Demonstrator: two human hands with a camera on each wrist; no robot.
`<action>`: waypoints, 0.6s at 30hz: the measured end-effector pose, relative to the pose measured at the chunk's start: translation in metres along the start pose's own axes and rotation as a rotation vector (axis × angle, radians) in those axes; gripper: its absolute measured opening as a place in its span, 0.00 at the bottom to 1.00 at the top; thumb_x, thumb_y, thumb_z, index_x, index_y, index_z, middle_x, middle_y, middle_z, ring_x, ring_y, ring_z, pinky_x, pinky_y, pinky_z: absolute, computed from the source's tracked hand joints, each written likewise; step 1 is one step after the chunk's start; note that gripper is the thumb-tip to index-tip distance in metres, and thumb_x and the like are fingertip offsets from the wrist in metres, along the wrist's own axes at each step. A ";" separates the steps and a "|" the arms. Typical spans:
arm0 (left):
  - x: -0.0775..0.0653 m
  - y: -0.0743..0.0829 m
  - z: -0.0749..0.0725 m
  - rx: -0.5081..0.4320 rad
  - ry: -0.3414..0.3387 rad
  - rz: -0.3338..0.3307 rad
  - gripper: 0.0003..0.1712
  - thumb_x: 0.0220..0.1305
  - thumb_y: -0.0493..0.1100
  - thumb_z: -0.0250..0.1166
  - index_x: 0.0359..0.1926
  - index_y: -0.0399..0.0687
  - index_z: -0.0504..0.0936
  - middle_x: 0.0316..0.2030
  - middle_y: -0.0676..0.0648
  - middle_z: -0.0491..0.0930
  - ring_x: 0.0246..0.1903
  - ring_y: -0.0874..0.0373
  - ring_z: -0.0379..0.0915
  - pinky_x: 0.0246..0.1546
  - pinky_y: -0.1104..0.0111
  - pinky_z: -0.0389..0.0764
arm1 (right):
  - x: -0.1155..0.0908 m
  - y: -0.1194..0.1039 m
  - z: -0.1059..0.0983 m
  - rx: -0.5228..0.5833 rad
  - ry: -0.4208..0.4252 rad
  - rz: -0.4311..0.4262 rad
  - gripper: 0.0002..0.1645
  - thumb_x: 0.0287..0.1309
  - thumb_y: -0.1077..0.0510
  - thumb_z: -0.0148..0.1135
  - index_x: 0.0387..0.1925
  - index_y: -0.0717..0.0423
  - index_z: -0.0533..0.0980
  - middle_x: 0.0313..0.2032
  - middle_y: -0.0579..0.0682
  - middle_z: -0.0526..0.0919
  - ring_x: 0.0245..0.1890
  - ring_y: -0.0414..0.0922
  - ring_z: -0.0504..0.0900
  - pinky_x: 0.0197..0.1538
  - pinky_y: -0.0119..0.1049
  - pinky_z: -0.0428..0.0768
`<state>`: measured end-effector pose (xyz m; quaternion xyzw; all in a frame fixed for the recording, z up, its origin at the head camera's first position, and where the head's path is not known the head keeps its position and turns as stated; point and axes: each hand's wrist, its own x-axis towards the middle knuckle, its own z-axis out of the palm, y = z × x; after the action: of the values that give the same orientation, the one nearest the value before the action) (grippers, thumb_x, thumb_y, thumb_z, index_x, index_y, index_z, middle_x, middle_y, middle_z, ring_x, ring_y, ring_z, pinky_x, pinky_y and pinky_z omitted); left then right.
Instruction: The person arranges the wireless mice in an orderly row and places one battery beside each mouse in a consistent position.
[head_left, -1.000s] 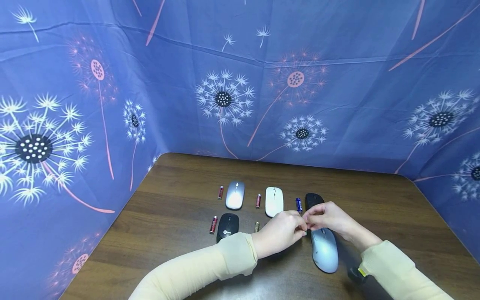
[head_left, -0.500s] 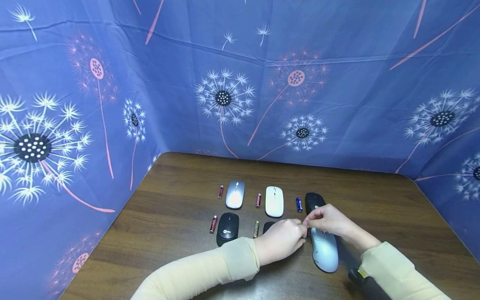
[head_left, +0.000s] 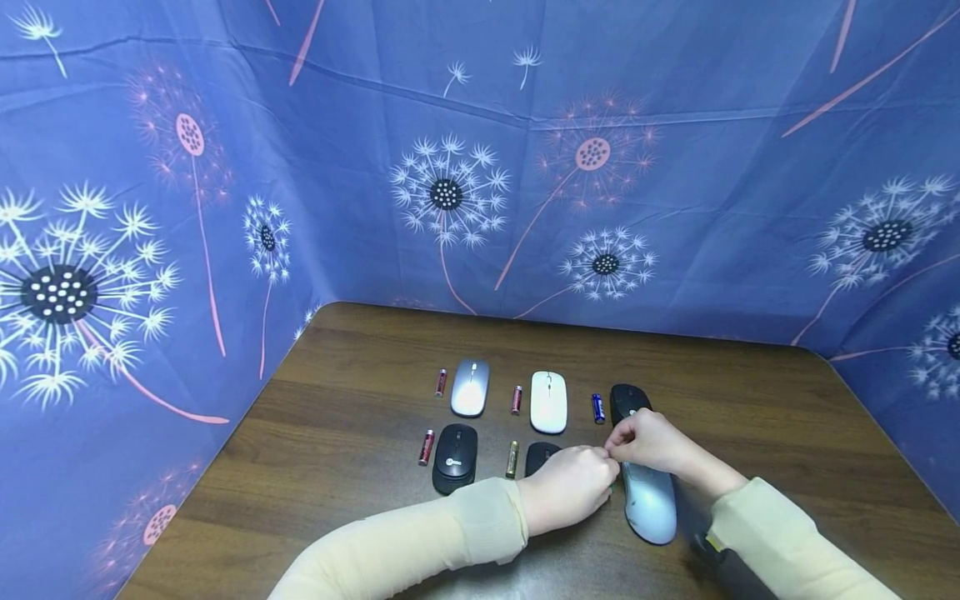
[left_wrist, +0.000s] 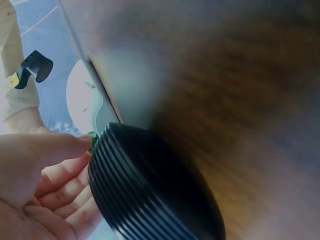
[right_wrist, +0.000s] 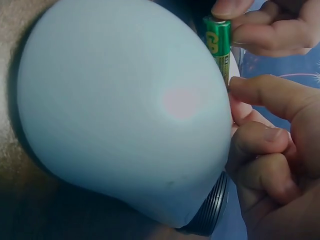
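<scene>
My left hand [head_left: 573,492] pinches one end of a green battery [right_wrist: 218,42] printed with gold near its label. At the battery's other end, fingertips of my right hand [head_left: 652,442] pinch it; part of that grip is hidden. Both hands meet just left of a silver-grey mouse [head_left: 649,504], whose rounded back fills much of the right wrist view. In the left wrist view, a black object with a ridged side [left_wrist: 150,185] stands close by my left hand. My left hand partly covers a black mouse [head_left: 540,457] in the head view.
On the wooden table [head_left: 360,367] lie a silver mouse [head_left: 470,388], a white mouse [head_left: 549,402], a black mouse [head_left: 455,458] and another black mouse [head_left: 628,402]. Beside them are red batteries [head_left: 427,447], a gold battery [head_left: 512,459] and a blue battery [head_left: 597,408]. Patterned blue cloth surrounds the table.
My left hand has shifted slightly down and right, uncovering part of the black mouse and the gold battery. My right hand has dropped a little, staying beside it.
</scene>
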<state>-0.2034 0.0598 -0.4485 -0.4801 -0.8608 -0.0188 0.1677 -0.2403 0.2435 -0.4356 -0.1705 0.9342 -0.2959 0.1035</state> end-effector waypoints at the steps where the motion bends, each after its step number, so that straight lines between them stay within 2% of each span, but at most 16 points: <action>1: 0.000 0.000 0.000 0.008 0.001 0.001 0.05 0.57 0.47 0.67 0.33 0.53 0.81 0.30 0.58 0.78 0.30 0.68 0.75 0.34 0.79 0.76 | 0.000 0.000 0.000 -0.001 -0.003 0.001 0.04 0.46 0.59 0.68 0.22 0.55 0.82 0.21 0.42 0.82 0.24 0.38 0.73 0.26 0.29 0.72; 10: 0.003 0.004 0.002 0.033 -0.042 0.018 0.02 0.58 0.44 0.65 0.29 0.55 0.80 0.26 0.58 0.77 0.25 0.69 0.73 0.25 0.78 0.74 | 0.002 -0.005 0.000 -0.060 -0.025 -0.009 0.03 0.44 0.61 0.69 0.20 0.53 0.82 0.19 0.41 0.80 0.21 0.37 0.72 0.25 0.29 0.71; 18: 0.004 0.008 0.005 0.068 -0.043 0.025 0.04 0.58 0.42 0.63 0.27 0.55 0.79 0.25 0.57 0.77 0.23 0.68 0.73 0.21 0.77 0.73 | 0.004 -0.008 0.003 -0.057 -0.057 0.016 0.04 0.43 0.64 0.68 0.19 0.53 0.81 0.17 0.42 0.79 0.20 0.39 0.72 0.25 0.32 0.72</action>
<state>-0.2002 0.0689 -0.4533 -0.4852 -0.8582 0.0229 0.1658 -0.2407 0.2341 -0.4341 -0.1743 0.9402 -0.2634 0.1276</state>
